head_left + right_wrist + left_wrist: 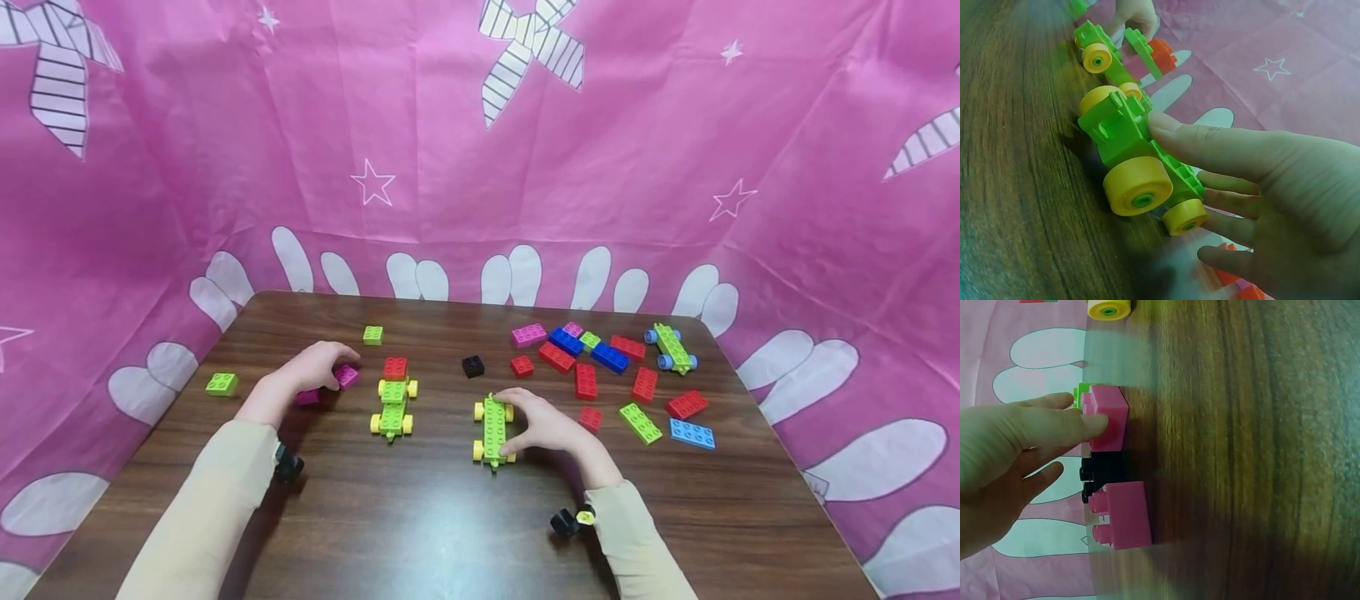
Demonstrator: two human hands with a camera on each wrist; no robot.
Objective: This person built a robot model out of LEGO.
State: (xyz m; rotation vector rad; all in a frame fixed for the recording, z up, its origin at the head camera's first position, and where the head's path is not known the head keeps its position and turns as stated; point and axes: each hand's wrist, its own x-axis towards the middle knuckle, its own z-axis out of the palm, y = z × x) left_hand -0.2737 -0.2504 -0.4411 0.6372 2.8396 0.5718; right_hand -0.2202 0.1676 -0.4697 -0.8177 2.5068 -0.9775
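The green car with yellow wheels stands on the brown table, near the middle. It points near and far, and its wheels are down, so it looks steady. The right hand holds it from the right side. Its fingers are spread wide, with the thumb at the near end and fingertips at the far end. I think holding both ends like that stops it from rolling.

Over to the left, the left hand pinches a pink brick. The thumb is on one side and its grip is narrow, maybe because the brick is small. The brick's bumps face up. Another pink brick sits just left of it.

Between the hands is a second green car with yellow wheels, with a red brick at its far end. A black brick lies far of the held car. Off to the right are red bricks, blue bricks and a blue-wheeled car, maybe put there to leave room for the hands.
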